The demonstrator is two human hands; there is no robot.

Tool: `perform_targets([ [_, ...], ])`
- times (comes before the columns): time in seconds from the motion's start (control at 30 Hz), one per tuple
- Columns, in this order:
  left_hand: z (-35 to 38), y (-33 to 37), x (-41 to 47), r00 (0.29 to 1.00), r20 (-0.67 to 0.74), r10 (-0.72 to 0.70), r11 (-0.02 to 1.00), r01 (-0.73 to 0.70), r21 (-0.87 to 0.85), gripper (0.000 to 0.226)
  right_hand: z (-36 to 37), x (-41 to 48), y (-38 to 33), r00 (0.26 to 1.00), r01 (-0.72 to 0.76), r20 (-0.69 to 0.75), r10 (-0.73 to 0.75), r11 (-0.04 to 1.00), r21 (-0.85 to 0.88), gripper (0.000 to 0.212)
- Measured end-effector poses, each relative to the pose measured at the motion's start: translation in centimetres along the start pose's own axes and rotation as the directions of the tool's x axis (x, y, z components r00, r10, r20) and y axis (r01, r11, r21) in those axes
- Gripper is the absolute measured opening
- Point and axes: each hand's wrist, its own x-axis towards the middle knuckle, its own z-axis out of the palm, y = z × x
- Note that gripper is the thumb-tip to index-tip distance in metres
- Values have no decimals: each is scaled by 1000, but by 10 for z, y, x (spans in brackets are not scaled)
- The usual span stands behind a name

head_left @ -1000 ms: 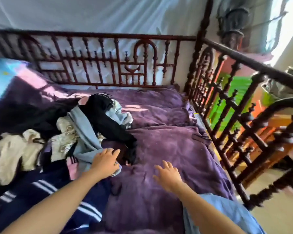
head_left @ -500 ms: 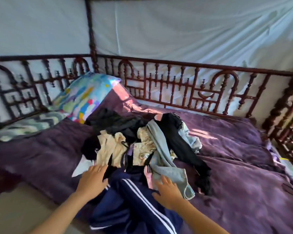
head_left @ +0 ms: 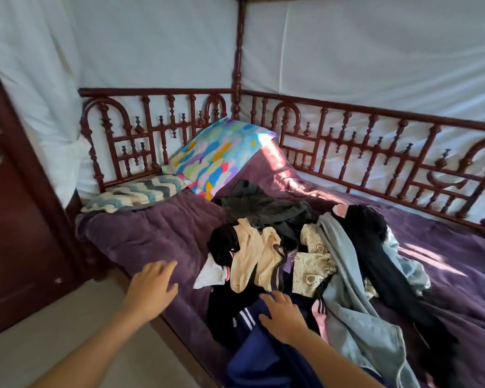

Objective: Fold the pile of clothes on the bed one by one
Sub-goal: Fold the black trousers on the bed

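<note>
Head view: the pile of clothes (head_left: 266, 256) lies heaped on the purple blanket (head_left: 151, 233) in the middle of the bed. The left hand (head_left: 151, 287) is at the blanket's near edge, fingers relaxed and empty. The right hand (head_left: 283, 317) rests on a navy striped garment (head_left: 249, 359), fingers straight.

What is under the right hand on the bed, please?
A navy garment with white stripes lies under the right hand, at the near edge of the pile. What lies beneath that garment is covered and cannot be seen.
</note>
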Motion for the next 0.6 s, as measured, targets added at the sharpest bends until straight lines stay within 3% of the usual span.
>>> perform_targets([
  [0.13, 7, 1, 36, 1000, 1, 20, 1000, -20, 23, 64, -22, 50, 26, 997, -42, -60, 45, 998, 43, 54],
  [0.3, 1, 14, 114, 998, 54, 38, 998, -36, -43, 52, -64, 117, 90, 936, -273, -153, 318, 927, 259, 49],
  [0.4, 2, 25, 167, 997, 61, 51, 998, -49, -40, 54, -68, 146, 116, 902, -349, -134, 411, 876, 334, 42],
  [0.6, 31, 29, 228, 991, 119, 52, 992, -38, -117, 53, -56, 187, 123, 879, -426, -81, 470, 850, 311, 42],
])
